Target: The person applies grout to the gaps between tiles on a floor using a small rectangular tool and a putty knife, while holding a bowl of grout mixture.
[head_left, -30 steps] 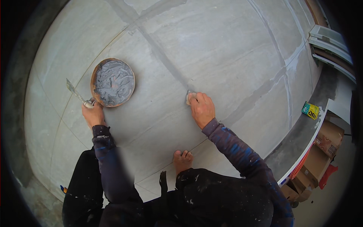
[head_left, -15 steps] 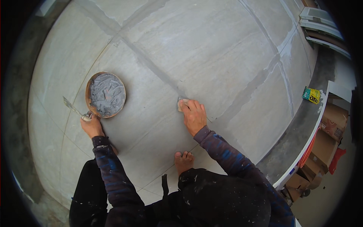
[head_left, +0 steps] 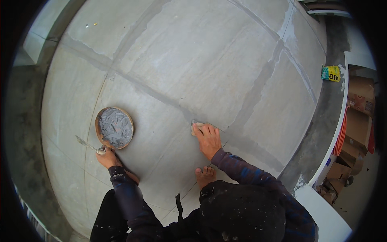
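My left hand is closed round the handle of a putty knife, its blade sticking out to the left. The same hand is against the near edge of a round brown bowl. Thick grey paste spreads over the bowl's inside. My right hand grips a small, pale, flat spreader, partly hidden by the fingers. Its edge is down on the floor, at the near end of a darker grey filled joint.
More grey filled joints cross the pale tiled floor. My bare foot is close below my right hand. At the right, a yellow and green packet lies by a white edge, with cardboard boxes and an orange coiled hose beyond.
The view has shifted, so the bowl and both hands appear lower in it. The right hand keeps the spreader near the joint's end; the left still holds the putty knife by the bowl.
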Demonstrator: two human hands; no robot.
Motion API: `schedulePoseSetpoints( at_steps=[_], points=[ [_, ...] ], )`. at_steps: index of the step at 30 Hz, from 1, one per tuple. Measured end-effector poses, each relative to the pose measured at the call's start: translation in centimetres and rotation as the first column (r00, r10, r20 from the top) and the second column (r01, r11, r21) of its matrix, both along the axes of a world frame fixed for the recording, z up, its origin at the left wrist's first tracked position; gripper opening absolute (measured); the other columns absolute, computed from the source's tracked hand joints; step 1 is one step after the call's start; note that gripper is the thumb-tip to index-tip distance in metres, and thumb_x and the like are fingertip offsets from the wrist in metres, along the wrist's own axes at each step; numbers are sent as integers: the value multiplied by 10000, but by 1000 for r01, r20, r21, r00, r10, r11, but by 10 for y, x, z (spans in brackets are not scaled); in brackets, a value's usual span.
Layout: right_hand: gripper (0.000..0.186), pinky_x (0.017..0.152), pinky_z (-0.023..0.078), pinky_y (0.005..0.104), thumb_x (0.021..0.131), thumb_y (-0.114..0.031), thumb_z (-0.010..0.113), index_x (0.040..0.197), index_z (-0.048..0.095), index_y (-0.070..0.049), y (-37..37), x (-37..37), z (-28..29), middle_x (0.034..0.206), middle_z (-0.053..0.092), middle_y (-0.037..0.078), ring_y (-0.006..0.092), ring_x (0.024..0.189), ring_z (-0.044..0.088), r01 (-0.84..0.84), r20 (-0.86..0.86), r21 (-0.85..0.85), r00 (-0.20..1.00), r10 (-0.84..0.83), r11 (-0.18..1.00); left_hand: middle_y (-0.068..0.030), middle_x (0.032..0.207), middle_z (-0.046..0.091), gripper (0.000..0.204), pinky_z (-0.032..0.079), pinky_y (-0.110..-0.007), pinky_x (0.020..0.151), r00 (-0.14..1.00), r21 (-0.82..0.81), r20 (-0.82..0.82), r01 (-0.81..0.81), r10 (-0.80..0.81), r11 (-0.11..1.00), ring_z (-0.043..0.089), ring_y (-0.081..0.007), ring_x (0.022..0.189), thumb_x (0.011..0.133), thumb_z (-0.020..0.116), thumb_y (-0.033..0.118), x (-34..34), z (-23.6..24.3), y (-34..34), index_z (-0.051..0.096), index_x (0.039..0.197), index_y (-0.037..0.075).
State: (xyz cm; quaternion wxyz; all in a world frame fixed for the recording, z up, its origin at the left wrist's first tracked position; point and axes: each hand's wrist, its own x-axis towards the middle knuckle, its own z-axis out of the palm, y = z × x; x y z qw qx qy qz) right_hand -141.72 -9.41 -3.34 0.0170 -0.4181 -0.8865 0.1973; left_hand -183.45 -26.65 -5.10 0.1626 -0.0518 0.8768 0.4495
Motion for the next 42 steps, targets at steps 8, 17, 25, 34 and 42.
schedulePoseSetpoints(
  at_steps=[8, 17, 25, 34, 42],
  points=[
    [532, 860, 416, 410, 863, -43, 621, 1393, 612, -86, 62, 9, 1, 1095, 574, 43, 248, 1083, 550, 127, -67, 127, 991, -119, 984, -126, 1056, 633, 210, 561, -318, 734, 998, 62, -55, 9, -6, 998, 671, -206, 884, 932, 616, -53, 5, 14, 45, 522, 1119, -41],
    [516, 854, 415, 409, 839, -35, 639, 1350, 650, -104, 76, 93, 14, 1065, 587, 43, 265, 1065, 563, 303, -153, 169, 948, -279, 938, -152, 918, 686, 106, 572, -307, 593, 998, 31, -37, 58, -57, 998, 688, -204, 721, 865, 575, -108, 57, 20, 86, 589, 970, -101],
    [495, 859, 428, 423, 835, -20, 635, 1323, 665, -100, 30, 119, 2, 1078, 617, 50, 268, 1079, 593, 324, -145, -27, 935, -324, 946, -152, 932, 677, 83, 584, -313, 611, 998, -128, -4, 62, -63, 990, 679, -216, 695, 873, 595, -83, 50, 6, 52, 578, 955, -91],
    [472, 928, 440, 426, 814, -10, 655, 1280, 679, -80, 14, 138, -43, 1172, 646, 57, 283, 1139, 602, 253, -54, 90, 967, -248, 963, -155, 952, 672, 108, 588, -312, 604, 999, -91, 3, 33, -32, 995, 690, -219, 724, 897, 584, -66, 52, -22, 37, 577, 1002, -88],
    [478, 944, 427, 423, 800, 31, 655, 1269, 682, -56, 18, 163, -22, 1277, 681, 70, 268, 1130, 620, 297, -137, 71, 949, -286, 952, -126, 834, 668, 62, 500, -305, 540, 990, -133, -56, 122, -130, 984, 639, -176, 646, 880, 576, -86, 69, 1, 63, 584, 940, -76]
  ],
)
